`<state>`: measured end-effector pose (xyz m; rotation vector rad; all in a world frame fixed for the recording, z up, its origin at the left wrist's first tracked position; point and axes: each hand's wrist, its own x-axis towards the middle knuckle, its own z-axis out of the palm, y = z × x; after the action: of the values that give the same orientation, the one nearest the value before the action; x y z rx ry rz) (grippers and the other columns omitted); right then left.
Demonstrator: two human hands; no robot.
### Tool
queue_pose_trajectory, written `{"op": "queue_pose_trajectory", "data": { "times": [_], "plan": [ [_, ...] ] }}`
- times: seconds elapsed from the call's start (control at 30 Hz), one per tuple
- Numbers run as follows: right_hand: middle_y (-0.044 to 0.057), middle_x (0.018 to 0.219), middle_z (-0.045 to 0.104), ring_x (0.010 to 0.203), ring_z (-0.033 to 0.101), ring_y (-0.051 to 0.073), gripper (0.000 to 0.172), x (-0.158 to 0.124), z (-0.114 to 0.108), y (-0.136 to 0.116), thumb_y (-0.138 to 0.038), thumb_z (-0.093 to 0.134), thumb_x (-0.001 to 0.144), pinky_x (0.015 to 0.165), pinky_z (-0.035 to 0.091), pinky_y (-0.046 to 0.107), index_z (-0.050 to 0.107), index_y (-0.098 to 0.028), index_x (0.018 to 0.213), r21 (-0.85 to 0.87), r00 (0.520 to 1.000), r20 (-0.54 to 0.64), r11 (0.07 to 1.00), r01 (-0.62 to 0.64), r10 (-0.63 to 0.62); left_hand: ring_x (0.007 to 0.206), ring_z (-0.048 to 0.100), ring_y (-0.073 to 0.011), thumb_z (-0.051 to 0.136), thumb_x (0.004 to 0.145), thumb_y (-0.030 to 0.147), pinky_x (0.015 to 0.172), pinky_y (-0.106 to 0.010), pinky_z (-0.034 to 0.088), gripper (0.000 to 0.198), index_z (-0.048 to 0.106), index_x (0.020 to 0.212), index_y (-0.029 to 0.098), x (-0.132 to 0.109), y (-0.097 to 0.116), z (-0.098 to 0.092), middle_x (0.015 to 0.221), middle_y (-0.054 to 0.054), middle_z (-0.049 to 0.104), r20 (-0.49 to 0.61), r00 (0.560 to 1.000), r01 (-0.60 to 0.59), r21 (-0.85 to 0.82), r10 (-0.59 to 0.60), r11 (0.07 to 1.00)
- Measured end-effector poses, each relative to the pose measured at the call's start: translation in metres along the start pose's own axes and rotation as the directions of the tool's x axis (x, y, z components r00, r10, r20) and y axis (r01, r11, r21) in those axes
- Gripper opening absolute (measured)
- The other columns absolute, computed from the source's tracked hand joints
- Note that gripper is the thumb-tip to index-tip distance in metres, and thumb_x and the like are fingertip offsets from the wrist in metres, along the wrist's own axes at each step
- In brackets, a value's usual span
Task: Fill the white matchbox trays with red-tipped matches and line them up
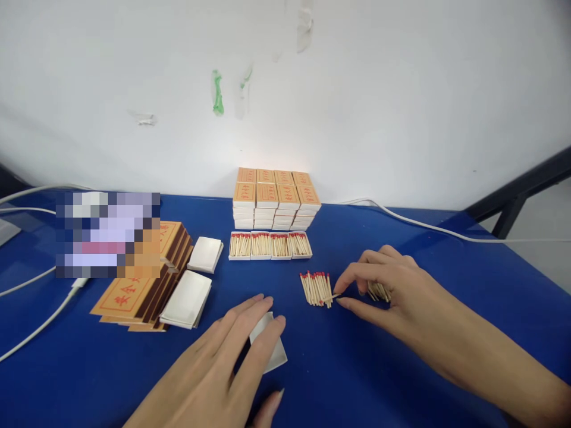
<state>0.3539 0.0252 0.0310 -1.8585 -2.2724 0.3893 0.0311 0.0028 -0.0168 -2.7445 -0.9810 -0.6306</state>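
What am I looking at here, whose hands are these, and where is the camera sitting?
There is no machine here. A person wears a camera on the head, so this single picture looks forward and down at their own two bare hands. The left hand lies with its fingers flat on a small white cardboard tray on the blue table. The right hand holds a bundle of matchsticks under its curled fingers, while thumb and forefinger pinch at a loose pile of red-tipped wooden matches. Behind these lie four open trays filled with matches and a block of stacked closed orange matchboxes. At the left are flat orange cardboard sleeves and stacks of empty white trays. White cables run along the table.
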Motion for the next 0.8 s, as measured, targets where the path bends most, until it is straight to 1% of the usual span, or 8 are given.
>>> {"op": "queue_pose_trajectory", "data": {
  "times": [0.1,0.2,0.27,0.37,0.47,0.6,0.7,0.8],
  "plan": [
    [0.002,0.098,0.070,0.103,0.060,0.029,0.022,-0.001,0.002,0.002,-0.052,0.068,0.110,0.106,0.043,0.056,0.079,-0.037,0.099,-0.007,1.000,0.012,1.000,-0.010,0.010,0.140,0.078,-0.0304,0.048,0.114,0.032,0.105,-0.041,0.071,0.047,0.062,0.156,0.015,-0.002,-0.001,0.000,0.159,-0.018,0.072,0.007,1.000,0.009,-0.012,-0.009,1.000],
    [0.001,0.096,0.069,0.099,0.061,0.027,0.025,-0.002,0.001,0.000,-0.054,0.067,0.109,0.113,0.039,0.060,0.078,-0.036,0.097,0.028,0.999,0.007,0.999,-0.035,0.035,0.142,0.077,-0.0305,0.051,0.113,0.032,0.107,-0.041,0.071,0.048,0.062,0.157,0.015,-0.004,0.000,0.001,0.161,-0.017,0.071,0.006,1.000,0.015,-0.021,-0.015,1.000],
    [0.000,0.093,0.068,0.093,0.061,0.026,0.027,-0.002,-0.001,-0.005,-0.056,0.066,0.107,0.115,0.039,0.062,0.077,-0.035,0.094,0.074,0.997,-0.013,0.994,-0.074,0.076,0.142,0.077,-0.0308,0.051,0.113,0.031,0.107,-0.041,0.071,0.048,0.062,0.156,0.015,-0.004,0.000,0.002,0.160,-0.018,0.072,0.004,1.000,0.014,-0.019,-0.014,1.000],
    [-0.001,0.087,0.066,0.084,0.060,0.024,0.031,0.002,-0.002,-0.020,-0.057,0.067,0.102,0.114,0.040,0.062,0.074,-0.032,0.086,0.144,0.986,-0.048,0.978,-0.150,0.158,0.139,0.078,-0.0306,0.049,0.113,0.029,0.106,-0.040,0.071,0.046,0.062,0.154,0.015,-0.004,0.000,0.001,0.157,-0.018,0.074,-0.010,1.000,0.004,-0.020,-0.004,1.000],
    [-0.001,0.083,0.066,0.085,0.060,0.025,0.031,0.006,0.003,-0.037,-0.054,0.068,0.098,0.110,0.040,0.061,0.071,-0.030,0.078,0.194,0.975,-0.067,0.962,-0.194,0.210,0.140,0.078,-0.0304,0.050,0.113,0.029,0.107,-0.039,0.071,0.045,0.063,0.154,0.016,-0.004,0.000,-0.001,0.158,-0.017,0.074,-0.015,1.000,0.019,-0.034,-0.019,0.999],
    [0.001,0.079,0.069,0.085,0.062,0.027,0.033,0.010,0.011,-0.050,-0.050,0.066,0.098,0.100,0.042,0.056,0.069,-0.029,0.073,0.215,0.967,-0.111,0.955,-0.204,0.231,0.147,0.073,-0.0309,0.056,0.112,0.031,0.114,-0.040,0.067,0.049,0.060,0.159,0.017,-0.006,0.001,-0.001,0.166,-0.016,0.067,0.037,0.999,0.037,-0.043,-0.035,0.998],
    [0.002,0.076,0.069,0.082,0.062,0.027,0.036,0.010,0.011,-0.048,-0.052,0.064,0.100,0.091,0.042,0.051,0.070,-0.029,0.073,0.196,0.962,-0.166,0.964,-0.182,0.216,0.144,0.075,-0.0314,0.054,0.112,0.031,0.111,-0.041,0.069,0.049,0.060,0.158,0.016,-0.007,0.001,0.001,0.164,-0.016,0.069,0.016,0.999,0.029,-0.041,-0.028,0.999],
    [0.003,0.073,0.068,0.081,0.062,0.028,0.042,0.010,0.008,-0.037,-0.059,0.060,0.104,0.086,0.041,0.049,0.072,-0.030,0.076,0.134,0.944,-0.242,0.971,-0.197,0.225,0.142,0.076,-0.0309,0.053,0.113,0.031,0.110,-0.040,0.070,0.048,0.061,0.157,0.016,-0.007,0.000,0.002,0.162,-0.016,0.071,0.003,1.000,0.025,-0.048,-0.025,0.999]
  ]
}}
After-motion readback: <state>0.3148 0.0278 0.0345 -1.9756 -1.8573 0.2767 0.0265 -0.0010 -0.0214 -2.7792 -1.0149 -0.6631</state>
